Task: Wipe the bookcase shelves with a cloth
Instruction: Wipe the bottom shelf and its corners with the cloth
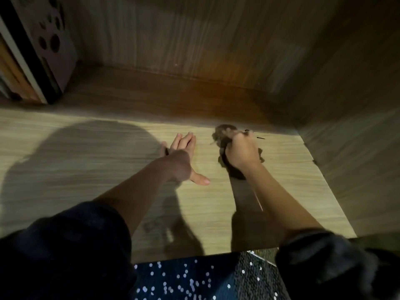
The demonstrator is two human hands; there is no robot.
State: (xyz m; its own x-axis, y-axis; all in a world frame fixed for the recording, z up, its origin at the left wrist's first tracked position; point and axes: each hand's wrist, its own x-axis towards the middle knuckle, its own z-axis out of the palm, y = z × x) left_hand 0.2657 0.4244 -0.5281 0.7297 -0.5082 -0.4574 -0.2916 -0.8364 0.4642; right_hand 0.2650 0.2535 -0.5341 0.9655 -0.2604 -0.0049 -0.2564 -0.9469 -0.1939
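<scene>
Now right hand (pixel 241 150) grips the cloth (pixel 223 132), bunched front-to-back; left hand (pixel 181 158) flat on shelf (pixel 86 169).

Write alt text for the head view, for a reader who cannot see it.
The right hand grips a dark crumpled cloth against a light wooden bookcase shelf, near its right wall. The left hand rests flat beside it, fingers straight. Books stand at the far left.

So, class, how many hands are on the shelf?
2. The left hand rests flat on the shelf; the right hand grips the cloth just to its right.
</scene>
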